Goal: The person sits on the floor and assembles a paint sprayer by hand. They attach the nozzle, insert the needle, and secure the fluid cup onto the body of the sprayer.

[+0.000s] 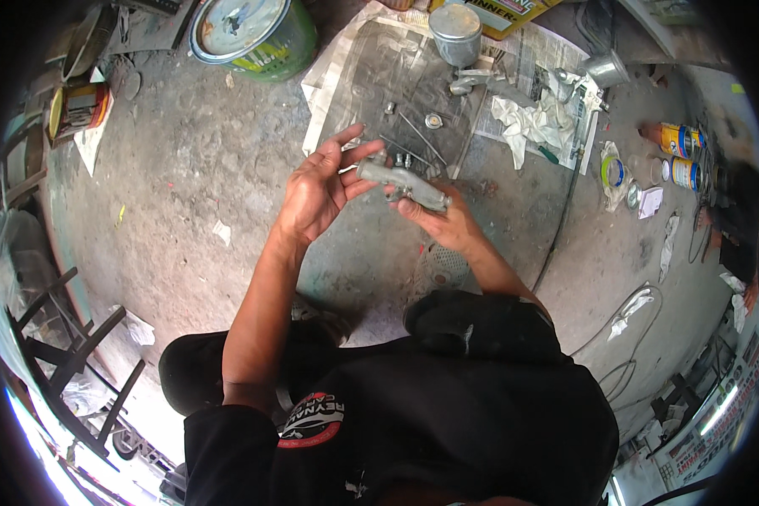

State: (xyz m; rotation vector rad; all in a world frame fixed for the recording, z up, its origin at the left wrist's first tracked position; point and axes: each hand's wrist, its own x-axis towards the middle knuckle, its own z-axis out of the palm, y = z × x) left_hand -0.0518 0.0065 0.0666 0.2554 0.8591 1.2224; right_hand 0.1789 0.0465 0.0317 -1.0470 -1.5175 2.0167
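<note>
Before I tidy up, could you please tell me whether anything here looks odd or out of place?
A crumpled white sheet lies partly over the smudged newspaper, and a white scrap sits loose on the floor; both look discarded. I cannot judge damage on the grey metal part in the right hand.

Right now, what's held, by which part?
A grey metal part, its right-hand end in the right hand. The left hand is at the other end; contact unclear.

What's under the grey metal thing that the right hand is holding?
Past the edges of the grey metal thing, newspaper and floor show. It and the right hand cover whatever lies straight beneath.
</note>
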